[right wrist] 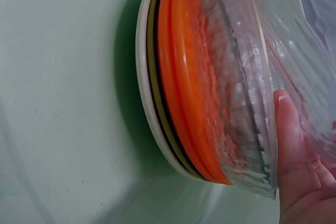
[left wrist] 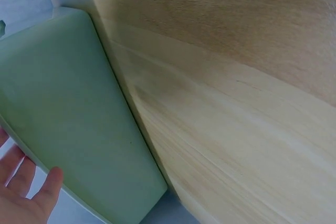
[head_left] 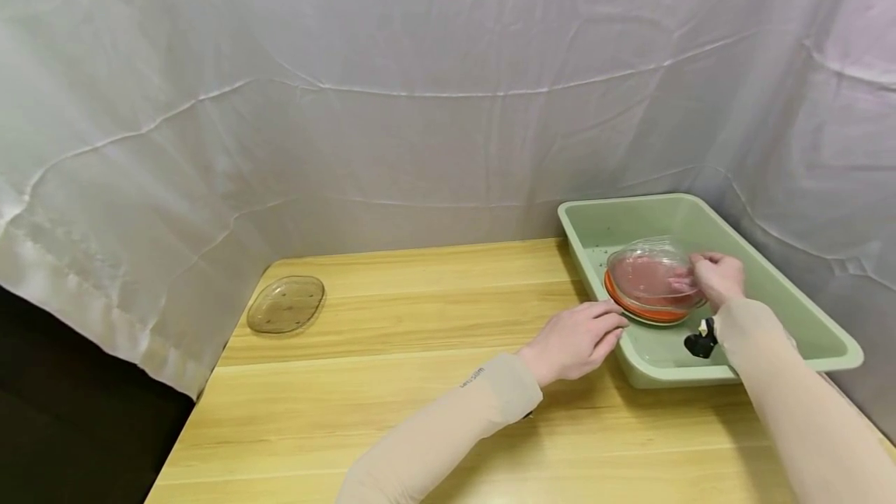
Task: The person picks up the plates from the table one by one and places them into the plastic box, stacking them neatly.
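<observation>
A stack of round plates sits inside the green tub (head_left: pixel 784 321): in the right wrist view, a pale plate (right wrist: pixel 144 72), an olive one (right wrist: pixel 153 61) and orange ones (right wrist: pixel 181 72) lie under clear ribbed glass (right wrist: pixel 236 77). My right hand (head_left: pixel 719 278) pinches the edge of a clear glass plate (head_left: pixel 651 274) on top, which stands tilted off the stack. Glass partly covers that hand's fingers in the right wrist view. My left hand (head_left: pixel 577 339) lies at the tub's near left rim, fingers loosely extended over it; the left wrist view shows those fingers (left wrist: pixel 50 190) touching the rim.
A clear brownish glass plate (head_left: pixel 287 304) lies at the left on the wooden table (head_left: pixel 420 317). Inside the tub, a small black object (head_left: pixel 700 341) shows beside my right wrist. Grey curtains (head_left: pixel 434 146) hang behind the table and to the sides.
</observation>
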Demonstrator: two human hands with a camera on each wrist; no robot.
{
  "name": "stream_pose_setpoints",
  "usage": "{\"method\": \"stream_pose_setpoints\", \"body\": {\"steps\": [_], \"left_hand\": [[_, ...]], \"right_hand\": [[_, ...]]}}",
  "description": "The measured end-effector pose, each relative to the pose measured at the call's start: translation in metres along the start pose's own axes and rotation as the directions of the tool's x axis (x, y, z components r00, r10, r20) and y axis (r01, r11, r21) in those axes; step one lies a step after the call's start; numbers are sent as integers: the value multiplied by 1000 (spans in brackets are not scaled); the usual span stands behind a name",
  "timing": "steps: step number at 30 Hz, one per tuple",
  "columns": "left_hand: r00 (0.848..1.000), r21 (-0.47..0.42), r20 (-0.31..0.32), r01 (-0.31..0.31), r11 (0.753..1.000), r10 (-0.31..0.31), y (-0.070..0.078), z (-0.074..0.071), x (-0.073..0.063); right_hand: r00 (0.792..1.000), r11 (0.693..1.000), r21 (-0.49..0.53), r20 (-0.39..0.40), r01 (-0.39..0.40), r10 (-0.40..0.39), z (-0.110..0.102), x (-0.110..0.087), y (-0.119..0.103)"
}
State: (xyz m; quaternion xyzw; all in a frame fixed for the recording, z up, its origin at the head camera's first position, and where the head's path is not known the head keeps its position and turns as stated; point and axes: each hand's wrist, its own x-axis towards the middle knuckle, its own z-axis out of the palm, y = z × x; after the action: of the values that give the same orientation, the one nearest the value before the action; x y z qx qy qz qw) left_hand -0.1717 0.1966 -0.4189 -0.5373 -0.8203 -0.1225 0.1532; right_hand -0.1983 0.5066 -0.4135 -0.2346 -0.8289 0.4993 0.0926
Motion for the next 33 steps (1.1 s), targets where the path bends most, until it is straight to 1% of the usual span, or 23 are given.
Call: {"method": "stream_pose_setpoints", "body": {"steps": [3, 5, 7, 8, 10, 16, 23, 30, 33], "left_hand": [[1000, 1, -5, 3, 1000, -3, 0, 0, 0], [1000, 3, -7, 4, 1000, -3, 0, -1, 0], [1000, 5, -9, 3, 1000, -3, 0, -1, 0], [1000, 6, -8, 3, 1000, -3, 1, -1, 0], [1000, 4, -7, 3, 1000, -3, 1, -1, 0], [1000, -9, -6, 8, 1000, -8, 0, 0, 0], [1000, 0, -7, 12, 1000, -12, 1, -1, 0], [1000, 3, 0, 13, 1000, -13, 2, -4, 0], [1000, 3, 2, 16, 1000, -16, 2, -4, -1]], "right_hand": [[1000, 998, -57, 10, 11, -11, 0, 0, 0], [1000, 990, -135, 4, 30, -30, 0, 0, -1], [998, 972, -232, -20, 47, -53, 0, -1, -1], [998, 963, -265, -30, 53, -63, 1, -1, -2], [996, 952, -301, -44, 64, -80, 2, -2, -2], [992, 946, -320, -85, 59, -90, 2, -2, -2], [983, 942, -330, -144, 56, -109, 3, -1, -3], [984, 950, -311, -161, 27, -81, 4, -2, -3], [983, 949, -313, -165, 25, -80, 3, -2, -2]]}}
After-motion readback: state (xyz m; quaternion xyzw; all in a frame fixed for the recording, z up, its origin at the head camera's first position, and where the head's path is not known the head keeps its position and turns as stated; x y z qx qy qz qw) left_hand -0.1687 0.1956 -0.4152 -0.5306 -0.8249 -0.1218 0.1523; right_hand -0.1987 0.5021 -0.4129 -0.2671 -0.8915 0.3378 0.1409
